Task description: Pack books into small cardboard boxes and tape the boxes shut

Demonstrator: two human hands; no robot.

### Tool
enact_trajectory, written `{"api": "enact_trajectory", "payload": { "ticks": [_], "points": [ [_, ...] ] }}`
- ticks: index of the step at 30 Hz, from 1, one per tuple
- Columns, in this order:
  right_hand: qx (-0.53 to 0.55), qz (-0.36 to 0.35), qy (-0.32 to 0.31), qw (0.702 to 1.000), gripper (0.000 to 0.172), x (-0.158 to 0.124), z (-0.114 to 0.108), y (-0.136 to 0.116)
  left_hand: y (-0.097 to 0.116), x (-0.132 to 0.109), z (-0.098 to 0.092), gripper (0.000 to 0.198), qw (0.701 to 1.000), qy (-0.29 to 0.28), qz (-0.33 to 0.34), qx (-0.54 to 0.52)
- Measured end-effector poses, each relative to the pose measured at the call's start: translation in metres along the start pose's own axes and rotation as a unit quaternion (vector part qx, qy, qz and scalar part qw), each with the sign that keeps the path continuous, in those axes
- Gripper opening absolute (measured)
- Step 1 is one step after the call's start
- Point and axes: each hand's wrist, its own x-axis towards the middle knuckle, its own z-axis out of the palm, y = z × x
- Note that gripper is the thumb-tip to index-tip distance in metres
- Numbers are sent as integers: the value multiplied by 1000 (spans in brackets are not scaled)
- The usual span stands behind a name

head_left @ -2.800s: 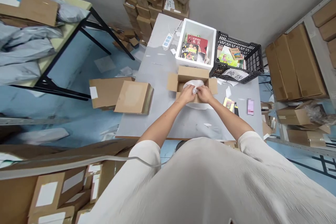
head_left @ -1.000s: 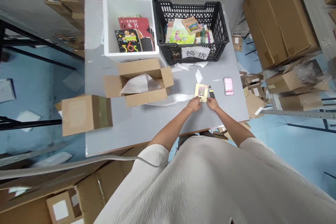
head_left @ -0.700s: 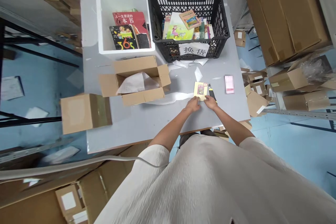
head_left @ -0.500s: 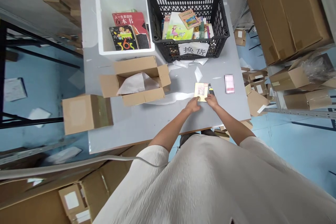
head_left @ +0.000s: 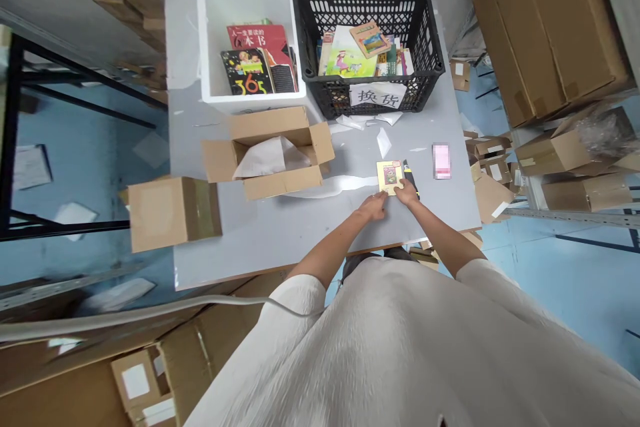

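A small yellow book (head_left: 389, 173) with a framed picture on its face lies low over the table in front of me. My right hand (head_left: 408, 193) grips its lower right corner, thumb on top. At the bottom left edge, my left hand (head_left: 373, 206) has its fingers curled, their tips against the book. Just right of the book is a black-and-yellow utility knife (head_left: 410, 177), partly covered by my right hand. Farther right lies a phone (head_left: 441, 161) with a pink screen.
An open cardboard box (head_left: 283, 184) holding white paper stands left of my hands. Behind it are a white foam box (head_left: 250, 101) and a black plastic crate (head_left: 320, 90), both with books. A closed carton (head_left: 157, 215) sits at the table's left edge. Paper scraps (head_left: 383, 143) lie around.
The book's visible face now shows a coloured picture instead of a paler panel. My left hand has shifted slightly down along its bottom edge. The whole view has moved a little.
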Motion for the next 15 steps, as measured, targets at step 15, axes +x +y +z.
{"api": "enact_trajectory", "payload": {
  "ticks": [15],
  "points": [
    [5,-157,56,986,18,-17,-6,-12,-15,-1,-1,60,965,161,-27,-205]
  ]
}}
